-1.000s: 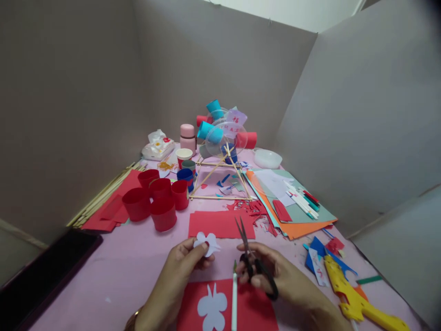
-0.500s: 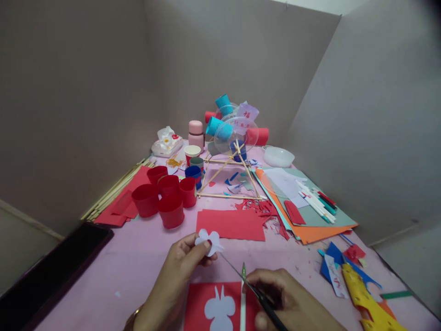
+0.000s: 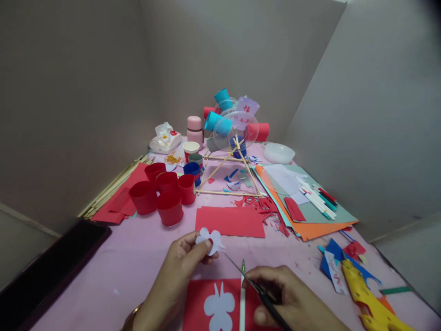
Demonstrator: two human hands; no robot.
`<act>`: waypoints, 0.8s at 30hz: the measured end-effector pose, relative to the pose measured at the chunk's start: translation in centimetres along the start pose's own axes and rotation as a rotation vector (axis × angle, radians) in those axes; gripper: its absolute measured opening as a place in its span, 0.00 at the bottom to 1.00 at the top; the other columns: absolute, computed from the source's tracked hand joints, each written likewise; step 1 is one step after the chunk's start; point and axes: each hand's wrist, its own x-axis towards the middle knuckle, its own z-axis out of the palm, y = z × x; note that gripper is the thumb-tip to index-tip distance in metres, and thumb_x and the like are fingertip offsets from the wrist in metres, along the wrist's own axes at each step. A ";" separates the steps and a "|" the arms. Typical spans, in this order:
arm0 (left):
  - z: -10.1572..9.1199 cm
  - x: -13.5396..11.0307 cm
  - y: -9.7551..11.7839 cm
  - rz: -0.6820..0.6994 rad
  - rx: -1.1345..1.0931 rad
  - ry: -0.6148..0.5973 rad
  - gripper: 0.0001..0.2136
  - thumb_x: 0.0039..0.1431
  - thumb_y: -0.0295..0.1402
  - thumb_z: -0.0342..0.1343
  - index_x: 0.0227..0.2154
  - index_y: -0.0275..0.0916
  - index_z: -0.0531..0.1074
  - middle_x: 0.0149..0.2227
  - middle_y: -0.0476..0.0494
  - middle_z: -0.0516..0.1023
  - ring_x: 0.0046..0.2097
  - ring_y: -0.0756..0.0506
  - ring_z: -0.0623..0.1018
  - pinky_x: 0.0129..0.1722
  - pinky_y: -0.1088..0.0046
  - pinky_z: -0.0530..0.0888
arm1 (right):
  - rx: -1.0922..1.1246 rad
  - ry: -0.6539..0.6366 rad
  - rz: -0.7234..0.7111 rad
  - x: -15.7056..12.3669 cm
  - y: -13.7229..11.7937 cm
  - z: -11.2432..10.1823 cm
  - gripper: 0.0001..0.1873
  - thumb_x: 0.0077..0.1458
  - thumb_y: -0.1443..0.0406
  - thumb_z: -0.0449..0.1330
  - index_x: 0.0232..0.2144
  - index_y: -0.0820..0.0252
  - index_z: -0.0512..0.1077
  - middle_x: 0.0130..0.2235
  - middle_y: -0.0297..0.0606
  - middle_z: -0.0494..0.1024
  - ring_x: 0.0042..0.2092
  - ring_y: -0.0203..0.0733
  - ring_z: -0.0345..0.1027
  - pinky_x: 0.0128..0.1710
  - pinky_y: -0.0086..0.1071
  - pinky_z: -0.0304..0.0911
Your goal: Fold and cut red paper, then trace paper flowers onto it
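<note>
My left hand (image 3: 186, 257) pinches a white paper butterfly cutout (image 3: 212, 240) between thumb and fingers, above the table. My right hand (image 3: 282, 292) is closed around black-handled scissors (image 3: 270, 309), seen nearly edge-on. Their thin metal tip meets the cutout's lower right edge, by its narrow points. Below the hands lies a red sheet (image 3: 196, 303) bearing a second white butterfly shape (image 3: 219, 305). A white pen with a green tip (image 3: 243, 299) lies on that sheet, beside my right fingers. Part of the scissors is hidden by my hand.
Beyond my hands lies another red sheet (image 3: 230, 221). Red paper cups (image 3: 169, 209) stand left of a stick frame (image 3: 229, 194) carrying a paper-cup wheel (image 3: 236, 131). Coloured sheets with markers (image 3: 319, 200) and a yellow glue gun (image 3: 365, 289) lie right; a black phone-like slab (image 3: 55, 271) lies left.
The view has tilted slightly, shifting the background upward. Both hands keep nearly the same pose, with the cutout and the scissors tip still together.
</note>
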 end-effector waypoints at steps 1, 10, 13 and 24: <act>0.0 0.0 0.0 -0.004 -0.005 0.001 0.09 0.50 0.38 0.57 0.22 0.38 0.72 0.22 0.50 0.72 0.26 0.50 0.67 0.28 0.78 0.65 | -0.011 0.014 0.007 0.0 0.0 0.0 0.20 0.40 0.56 0.68 0.34 0.62 0.75 0.27 0.30 0.65 0.29 0.35 0.53 0.30 0.27 0.53; 0.2 0.1 -0.1 -0.015 -0.034 0.015 0.08 0.49 0.37 0.58 0.21 0.38 0.72 0.22 0.50 0.72 0.26 0.50 0.67 0.28 0.77 0.65 | -0.047 0.004 -0.004 0.0 0.1 0.0 0.19 0.41 0.55 0.68 0.33 0.62 0.74 0.25 0.29 0.61 0.27 0.34 0.49 0.27 0.27 0.49; 0.2 0.2 -0.2 -0.017 -0.040 0.011 0.08 0.50 0.36 0.58 0.21 0.38 0.72 0.22 0.50 0.72 0.26 0.50 0.67 0.29 0.77 0.65 | -0.063 0.012 0.009 0.0 0.2 -0.1 0.20 0.41 0.55 0.68 0.34 0.62 0.74 0.24 0.28 0.60 0.27 0.34 0.49 0.27 0.27 0.49; 0.1 0.2 -0.2 -0.039 -0.042 0.021 0.08 0.49 0.37 0.59 0.22 0.38 0.72 0.23 0.50 0.72 0.27 0.49 0.69 0.30 0.77 0.66 | -0.130 0.034 0.001 -0.1 0.3 -0.2 0.23 0.40 0.50 0.67 0.34 0.61 0.76 0.25 0.30 0.64 0.27 0.34 0.50 0.27 0.26 0.52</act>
